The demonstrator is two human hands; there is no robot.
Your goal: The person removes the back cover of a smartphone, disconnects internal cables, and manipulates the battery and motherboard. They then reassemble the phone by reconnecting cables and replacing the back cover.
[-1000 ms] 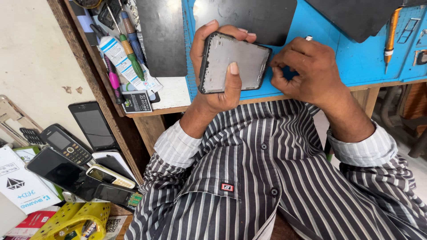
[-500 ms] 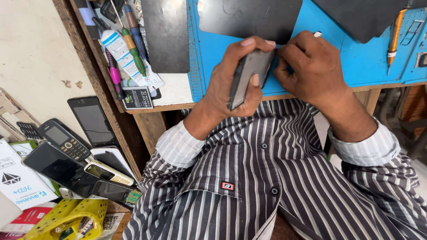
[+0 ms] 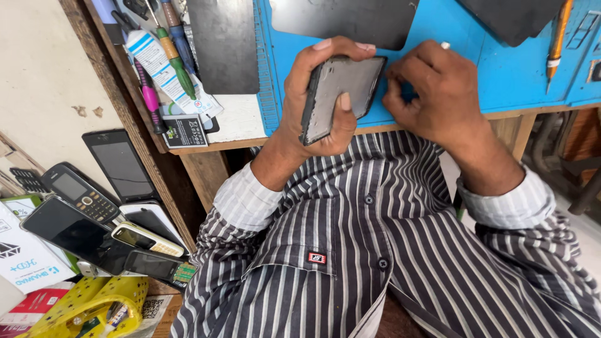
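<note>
L hand [image 3: 313,106] is gripping a grey phone frame [image 3: 341,94] w/ fingers curled round it, above the blue mat [image 3: 501,69] on a wooden bench [image 3: 206,169]. R hand [image 3: 432,94] is pinching its edge. Old phones [image 3: 94,213] are lying piled on the floor, left.

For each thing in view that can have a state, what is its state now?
left hand: gripping the grey phone frame
grey phone frame: tilted on edge, held above the blue mat
right hand: fingers curled at the frame's right edge
blue mat: flat on the bench
phones at left: screens dark, piled overlapping
screwdrivers: lying on the bench
</note>
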